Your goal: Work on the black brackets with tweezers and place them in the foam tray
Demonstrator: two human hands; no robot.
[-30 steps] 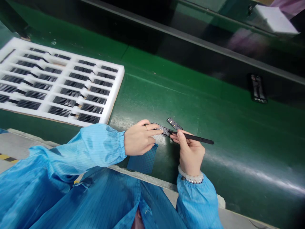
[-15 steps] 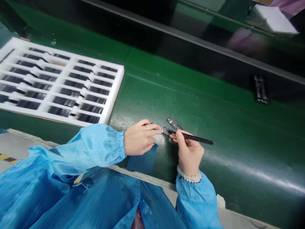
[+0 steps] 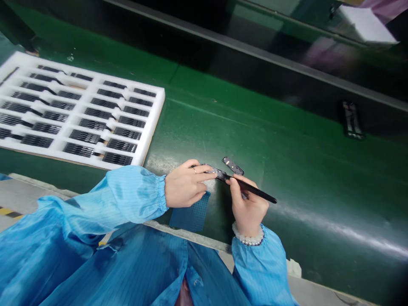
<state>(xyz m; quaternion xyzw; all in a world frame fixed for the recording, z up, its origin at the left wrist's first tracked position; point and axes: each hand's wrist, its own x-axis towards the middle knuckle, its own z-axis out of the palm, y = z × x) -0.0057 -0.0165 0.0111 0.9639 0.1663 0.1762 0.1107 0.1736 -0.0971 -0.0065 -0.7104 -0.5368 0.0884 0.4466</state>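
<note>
My left hand [image 3: 185,185], a ring on one finger, lies over a small dark electronic assembly [image 3: 220,174] and holds it against the bench, its fingers covering much of it. In my right hand [image 3: 249,207] is a slim black stick-like tool [image 3: 259,192], pinched between thumb and fingers. Its tip meets the right end of the assembly; the exact contact is too small to make out. Just beyond my right fingers lies a separate flat black part [image 3: 233,165] with small light marks. A blue textured mat [image 3: 191,214] shows beneath my left hand.
A white foam tray [image 3: 153,123] of black parts in rows stands at the left on the green bench [image 3: 312,178]. Another black device [image 3: 352,121] lies far right by the dark raised ledge [image 3: 255,51]. The bench's front edge [image 3: 191,235] runs close to my body.
My right hand has shifted slightly left and toward me. The black tool now slants more steeply, its rear end lower in view. My left hand has stayed nearly still.
</note>
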